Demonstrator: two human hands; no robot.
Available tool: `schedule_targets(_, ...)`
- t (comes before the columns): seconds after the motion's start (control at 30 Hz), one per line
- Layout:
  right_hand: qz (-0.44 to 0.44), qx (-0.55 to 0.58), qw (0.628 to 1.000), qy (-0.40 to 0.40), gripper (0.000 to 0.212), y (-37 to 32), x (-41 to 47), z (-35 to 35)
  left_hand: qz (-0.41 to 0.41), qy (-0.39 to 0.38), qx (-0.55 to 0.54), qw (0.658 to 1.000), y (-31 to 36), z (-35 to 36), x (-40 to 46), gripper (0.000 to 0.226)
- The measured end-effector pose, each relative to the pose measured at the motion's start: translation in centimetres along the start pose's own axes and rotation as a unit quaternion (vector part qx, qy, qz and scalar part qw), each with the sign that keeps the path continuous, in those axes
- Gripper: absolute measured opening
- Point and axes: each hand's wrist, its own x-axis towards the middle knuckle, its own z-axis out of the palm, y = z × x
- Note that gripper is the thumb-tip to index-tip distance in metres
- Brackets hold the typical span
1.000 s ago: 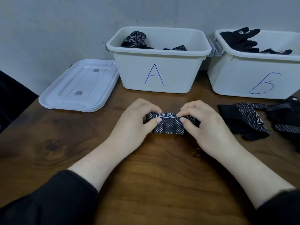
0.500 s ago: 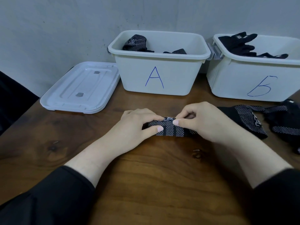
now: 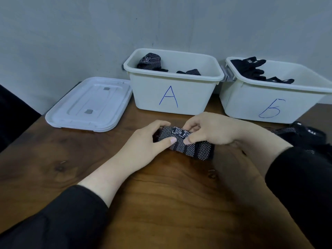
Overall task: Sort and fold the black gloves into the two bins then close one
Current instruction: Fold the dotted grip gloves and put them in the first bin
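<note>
We see left hand (image 3: 143, 141) and right hand (image 3: 213, 130) both pinching a folded black white-dotted fabric glove (image 3: 186, 144) on the brown wooden counter (image 3: 161, 194), before white plastic bin A (image 3: 172, 90).

Single head-worn wide-angle view, looking forward and down, close over wooden table (image 3: 161, 203), wall (image 3: 107, 33) behind

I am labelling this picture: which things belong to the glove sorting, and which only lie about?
Belong: dotted glove gripped by left hand and right hand; bin A; bin Б; lid; unsorted gloves.
Only there: wooden table; wall.
</note>
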Motion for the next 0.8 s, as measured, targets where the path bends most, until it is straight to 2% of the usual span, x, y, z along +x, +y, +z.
schedule_targets(0.07,-0.006,0.073,0.997,0.024,0.018,0.1,-0.8,0.3,-0.032,0.041,-0.122,0.991,0.4,0.2,0.2,0.038)
schedule_targets(0.17,-0.004,0.112,0.993,0.042,0.018,-0.3,-1.7,0.8,-0.086,0.048,-0.320,0.942,1.2,0.6,-0.1,0.027)
schedule_targets(0.3,0.010,0.201,0.979,0.004,0.019,-1.4,-2.7,0.9,-0.075,0.059,-0.396,0.913,2.1,0.6,-0.2,0.016)
schedule_targets(0.4,0.019,0.296,0.955,-0.011,0.026,-2.1,-2.8,0.6,-0.058,0.087,-0.408,0.907,2.4,0.1,0.2,0.011)
schedule_targets(0.5,0.021,0.302,0.953,0.000,0.025,-2.2,-2.6,0.2,-0.028,0.095,-0.378,0.920,3.0,-0.4,0.7,0.009)
schedule_targets(0.6,0.015,0.239,0.970,0.036,0.023,-2.6,-2.9,-1.0,0.010,0.145,-0.290,0.946,3.5,-1.3,1.7,0.015)
schedule_targets(0.7,-0.011,0.240,0.966,0.095,0.010,-3.8,-3.9,-4.4,0.103,0.241,-0.107,0.959,2.8,-3.1,3.6,0.015)
schedule_targets(0.8,-0.021,0.255,0.949,0.185,0.026,-5.3,-4.3,-9.1,0.196,0.303,0.065,0.930,2.1,-5.2,6.3,0.022)
